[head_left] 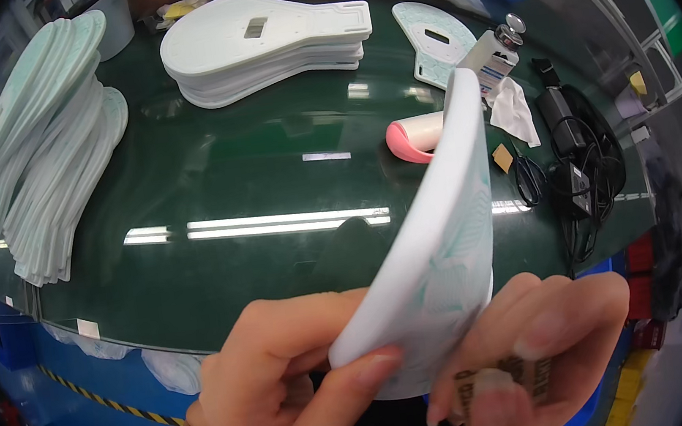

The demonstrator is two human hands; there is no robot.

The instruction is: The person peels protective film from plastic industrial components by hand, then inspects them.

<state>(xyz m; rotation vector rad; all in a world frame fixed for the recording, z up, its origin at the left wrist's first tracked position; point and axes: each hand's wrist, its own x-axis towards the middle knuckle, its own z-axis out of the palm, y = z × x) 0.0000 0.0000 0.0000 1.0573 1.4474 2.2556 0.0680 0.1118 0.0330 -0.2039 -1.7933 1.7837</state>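
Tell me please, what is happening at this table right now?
A person holds one white paddle-shaped plastic panel up on edge with both bare hands. The left hand pinches its lower edge, and the right hand grips it from the other side together with a small brown printed label. On the dark green table lie a flat stack of the same panels, a leaning pile of thin sheets at the left, a pink and white tool, a small bottle and black cables.
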